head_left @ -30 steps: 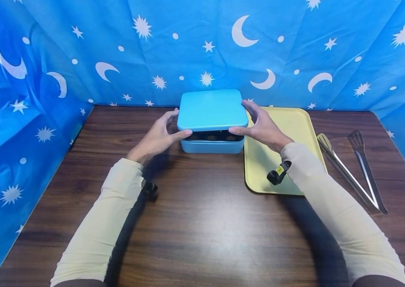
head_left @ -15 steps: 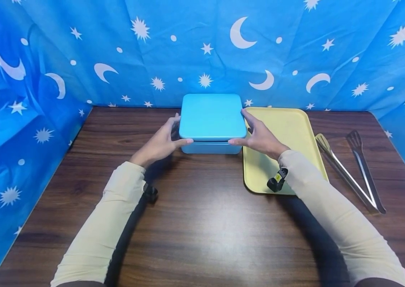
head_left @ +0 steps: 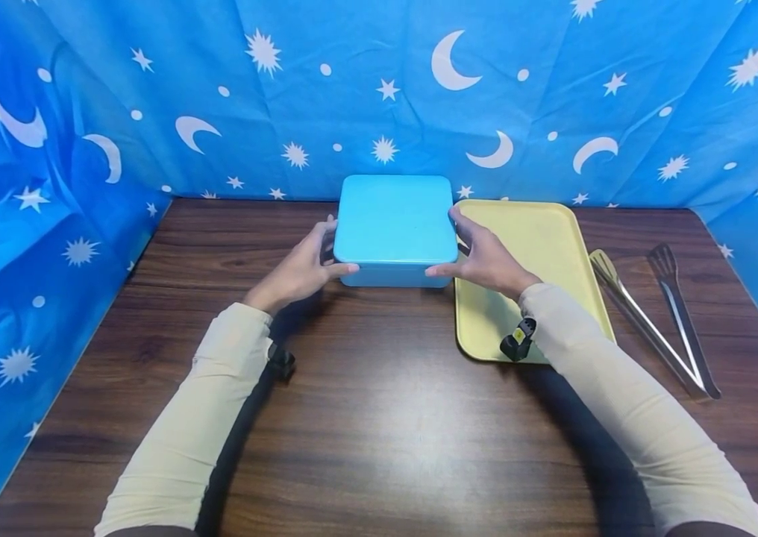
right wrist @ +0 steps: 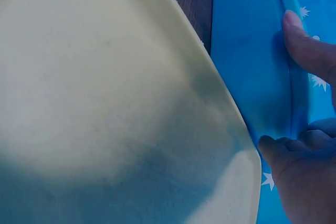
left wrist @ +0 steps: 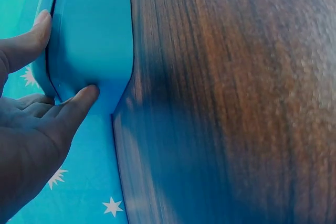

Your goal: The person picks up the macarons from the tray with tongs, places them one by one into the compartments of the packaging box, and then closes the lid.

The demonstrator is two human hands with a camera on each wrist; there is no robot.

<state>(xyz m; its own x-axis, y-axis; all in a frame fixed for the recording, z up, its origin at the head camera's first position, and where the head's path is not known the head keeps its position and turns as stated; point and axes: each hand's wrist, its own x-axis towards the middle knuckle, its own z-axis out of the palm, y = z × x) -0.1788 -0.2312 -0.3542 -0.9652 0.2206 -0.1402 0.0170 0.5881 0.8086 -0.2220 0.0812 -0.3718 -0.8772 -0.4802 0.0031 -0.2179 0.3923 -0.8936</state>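
Observation:
A light blue lid [head_left: 395,218] sits level on a blue rectangular box [head_left: 394,277] at the back of the table. At its left front corner my left hand [head_left: 295,270] holds the lid, thumb on the front rim and fingers along the side. My right hand [head_left: 489,257] holds the lid's right side in the same way. In the left wrist view a thin dark seam runs between the lid and the box [left wrist: 94,30], with the thumb against the rim. The right wrist view shows the thumb on the lid's edge. The inside of the box is hidden.
A yellow tray [head_left: 540,231] lies right beside the box, partly under my right forearm. Metal tongs [head_left: 654,324] with slotted ends lie spread to the right of the tray. A blue curtain [head_left: 379,97] with moons and stars hangs behind the wooden table [head_left: 365,418].
The lid has come down from a tilted position with a gap at the front to lie flat on the box. Both hands have moved slightly down with it.

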